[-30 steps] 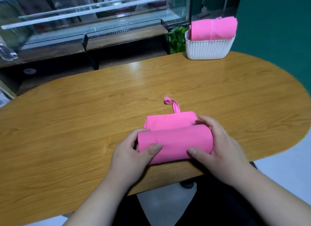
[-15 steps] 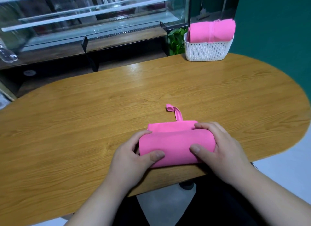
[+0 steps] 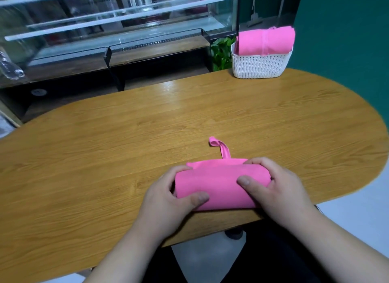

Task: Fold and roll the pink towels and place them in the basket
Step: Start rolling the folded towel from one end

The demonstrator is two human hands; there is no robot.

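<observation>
We see two bare hands low in the middle of the frame, both closed round one pink towel roll (image 3: 219,186). The left hand (image 3: 166,200) curls over the roll's left end, its thumb (image 3: 200,198) pressed flat on the near face and its fingers hooked round the far side. The right hand (image 3: 280,190) grips the right end in the same way, with its thumb lying on top of the cloth and its fingers bent over the far edge. Both forearms come up from the bottom edge of the frame.

The roll lies crosswise on a wooden table (image 3: 105,167), close to the near edge. A thin strip of flat cloth shows just beyond it. A narrow pink hanging loop (image 3: 223,150) trails from that strip away from us, resting on the wood (its tip is curled over).

The table is long with a rounded end at the right of the frame. In the upper right, at the table's far edge, stands a white woven basket (image 3: 261,67), well apart from the hands. Rolled pink towels (image 3: 265,41) sit in it and rise above its rim; we cannot tell how many. Green leaves of a plant (image 3: 222,53) show just left of the basket. A glass display case (image 3: 105,30) fills the upper left, and a dark green wall (image 3: 341,40) fills the upper right.
</observation>
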